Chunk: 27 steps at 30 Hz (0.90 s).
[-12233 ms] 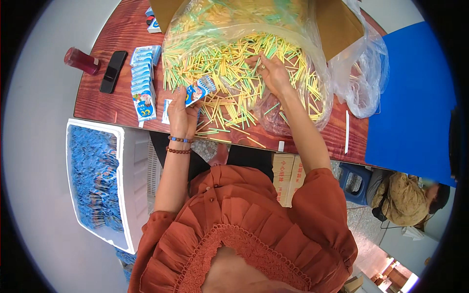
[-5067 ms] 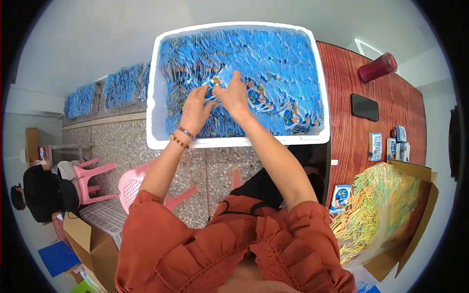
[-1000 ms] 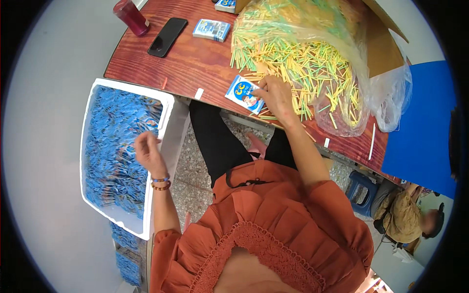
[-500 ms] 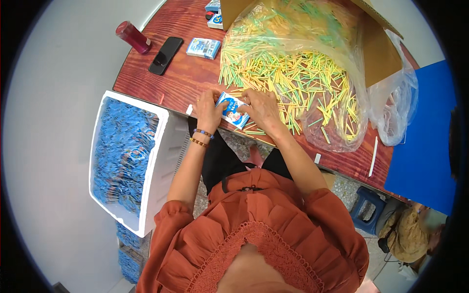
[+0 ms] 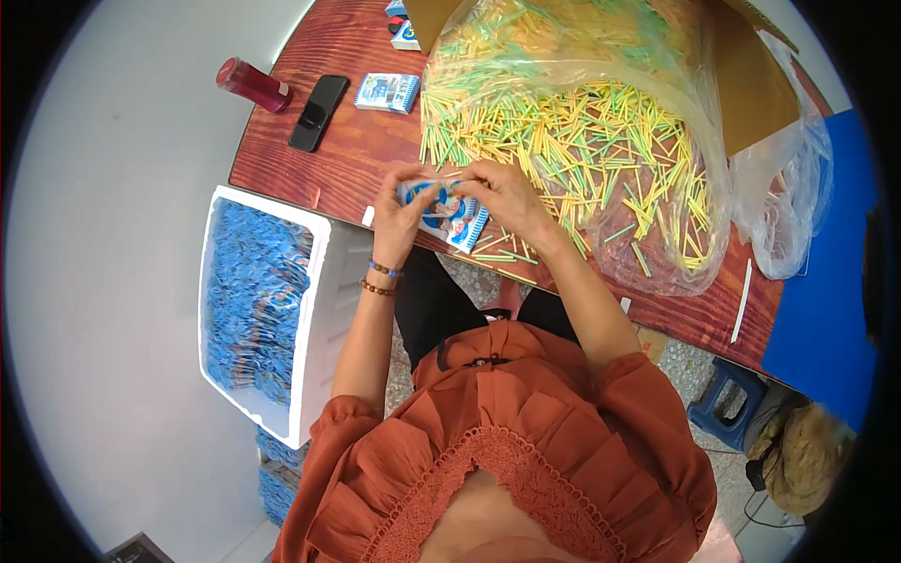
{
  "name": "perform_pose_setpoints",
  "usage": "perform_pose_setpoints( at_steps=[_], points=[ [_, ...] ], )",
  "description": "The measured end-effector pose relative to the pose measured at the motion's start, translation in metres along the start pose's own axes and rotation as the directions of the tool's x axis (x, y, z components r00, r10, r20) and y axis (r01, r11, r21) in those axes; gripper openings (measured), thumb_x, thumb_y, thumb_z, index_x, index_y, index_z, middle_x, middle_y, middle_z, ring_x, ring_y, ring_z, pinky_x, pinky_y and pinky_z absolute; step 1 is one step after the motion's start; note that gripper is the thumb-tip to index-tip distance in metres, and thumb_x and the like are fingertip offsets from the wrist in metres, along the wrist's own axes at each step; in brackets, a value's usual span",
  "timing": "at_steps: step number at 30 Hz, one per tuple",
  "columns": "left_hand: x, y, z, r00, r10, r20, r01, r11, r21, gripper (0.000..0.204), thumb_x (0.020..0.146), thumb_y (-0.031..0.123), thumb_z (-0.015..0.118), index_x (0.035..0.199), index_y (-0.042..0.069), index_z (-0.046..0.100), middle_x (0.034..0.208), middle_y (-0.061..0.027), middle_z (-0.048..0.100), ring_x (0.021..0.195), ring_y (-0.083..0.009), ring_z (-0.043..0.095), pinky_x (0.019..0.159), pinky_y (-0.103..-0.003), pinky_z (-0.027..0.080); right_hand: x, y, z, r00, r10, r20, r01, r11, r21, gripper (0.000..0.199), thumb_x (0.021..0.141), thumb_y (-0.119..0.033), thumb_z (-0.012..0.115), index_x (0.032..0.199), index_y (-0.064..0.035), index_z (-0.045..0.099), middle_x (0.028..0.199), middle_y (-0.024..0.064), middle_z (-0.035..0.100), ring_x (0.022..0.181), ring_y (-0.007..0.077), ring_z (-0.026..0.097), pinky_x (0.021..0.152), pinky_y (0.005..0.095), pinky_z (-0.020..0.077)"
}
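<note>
The left hand (image 5: 402,218) and right hand (image 5: 514,205) meet over the near edge of the tabletop (image 5: 361,155), the fingers of both gripping a blue-and-white packet (image 5: 461,232). The packet sits between the two sets of fingers, one end slanting out on the near side of the right fingers. Whether a second packet overlaps it cannot be determined. Two beaded bracelets (image 5: 378,288) circle the left wrist, behind the fingers.

Just beyond the right fingers, loose yellow and green sticks (image 5: 563,131) spread across the tabletop, partly inside a clear bag (image 5: 657,279). Left of the left fingers and lower, a white foam box (image 5: 315,281) holds many blue packets (image 5: 251,300).

Ahead of the left fingers lies a small stack of packets (image 5: 387,92); farther left are a black phone (image 5: 319,113) and a red bottle (image 5: 254,85). Well right of the right fingers stand a cardboard box (image 5: 754,94) and a blue board (image 5: 826,272).
</note>
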<state>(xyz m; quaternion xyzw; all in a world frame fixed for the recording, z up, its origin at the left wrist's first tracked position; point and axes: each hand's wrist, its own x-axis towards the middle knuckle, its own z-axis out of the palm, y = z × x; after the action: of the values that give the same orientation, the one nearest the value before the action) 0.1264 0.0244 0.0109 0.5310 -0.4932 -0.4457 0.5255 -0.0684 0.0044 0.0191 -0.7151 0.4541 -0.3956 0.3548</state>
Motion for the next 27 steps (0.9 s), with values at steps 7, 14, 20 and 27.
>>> perform_pose_setpoints(
  at_steps=[7,14,20,27],
  points=[
    [-0.016,0.021,0.02,0.977,-0.196,0.085,0.213,0.924,-0.317,0.007,0.09,0.004,0.062,0.095,0.002,0.064,0.087,-0.003,0.068,0.073,-0.0069,0.062,0.067,-0.021,0.05,-0.016,-0.004,-0.006,0.962,0.204,0.18,-0.271,0.659,0.702,0.009,0.087,-0.008,0.066,0.091,0.0007,0.065,0.082,0.0004,0.065,0.074,0.0047,0.059,0.064,0.0196,0.0467],
    [-0.034,0.014,0.038,0.978,-0.19,-0.086,0.142,0.908,-0.394,0.009,0.087,0.008,0.067,0.092,0.0,0.067,0.086,-0.0027,0.068,0.071,-0.0052,0.06,0.062,-0.02,0.047,-0.034,-0.003,-0.005,0.954,0.289,0.077,-0.27,0.724,0.635,0.01,0.085,-0.007,0.067,0.089,0.0028,0.068,0.078,-0.0008,0.066,0.068,0.0019,0.054,0.057,0.0179,0.0418],
    [-0.04,0.015,0.048,0.974,-0.184,-0.132,0.107,0.887,-0.449,0.009,0.088,0.008,0.067,0.088,0.0,0.068,0.084,-0.0028,0.068,0.07,-0.0051,0.059,0.061,-0.02,0.046,-0.045,-0.012,-0.012,0.951,0.304,0.05,-0.262,0.714,0.649,0.012,0.086,-0.009,0.068,0.089,0.003,0.07,0.074,-0.001,0.065,0.066,0.001,0.052,0.055,0.0192,0.0406],
    [-0.04,0.014,0.048,0.962,-0.249,-0.11,0.168,0.863,-0.477,0.011,0.09,0.012,0.065,0.084,0.003,0.067,0.077,0.0007,0.064,0.064,-0.0031,0.054,0.055,-0.021,0.043,-0.052,0.008,-0.009,0.948,0.316,0.017,-0.266,0.766,0.585,0.019,0.092,-0.014,0.061,0.095,0.0017,0.07,0.076,-0.0021,0.064,0.068,0.0021,0.054,0.057,0.0201,0.0425]
  ],
)
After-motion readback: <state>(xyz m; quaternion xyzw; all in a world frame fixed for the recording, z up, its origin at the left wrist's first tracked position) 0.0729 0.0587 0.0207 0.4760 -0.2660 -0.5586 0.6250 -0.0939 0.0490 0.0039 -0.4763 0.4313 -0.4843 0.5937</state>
